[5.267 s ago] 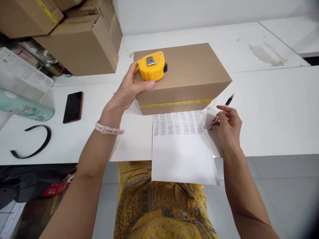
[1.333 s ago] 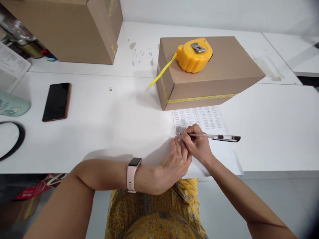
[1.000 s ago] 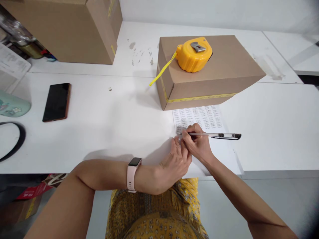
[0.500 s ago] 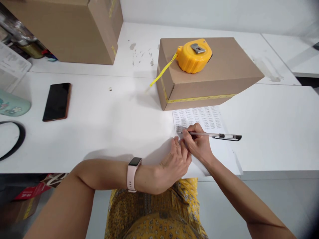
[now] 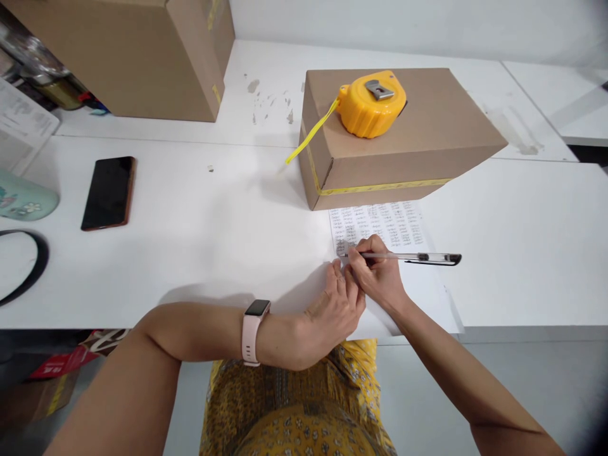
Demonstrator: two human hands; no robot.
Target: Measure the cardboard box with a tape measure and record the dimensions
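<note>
My right hand [image 5: 379, 271] grips a clear pen [image 5: 418, 258] with a black end, its tip touching a white sheet of paper [image 5: 430, 297]. Small handwritten entries fill several columns on the sheet. Resting on the lower left of the paper is my left hand [image 5: 335, 310], fingers stretched out and lying flat against it, close beside the right hand. The far edge of the paper runs under or behind a brown cardboard box [image 5: 380, 174] banded with yellow tape. On top of that box lies a yellow tape measure [image 5: 372, 107] with a wrist strap hanging off the left edge.
A larger cardboard box [image 5: 137, 57] stands at the back left. On the white table [image 5: 180, 253] lie a dark phone [image 5: 108, 193] and a black ring-shaped object [image 5: 42, 269]. At the left edge is a pale green floral container [image 5: 28, 197].
The pen and both hands have hardly moved, still at the same spot on the paper. The view has shifted very slightly.
</note>
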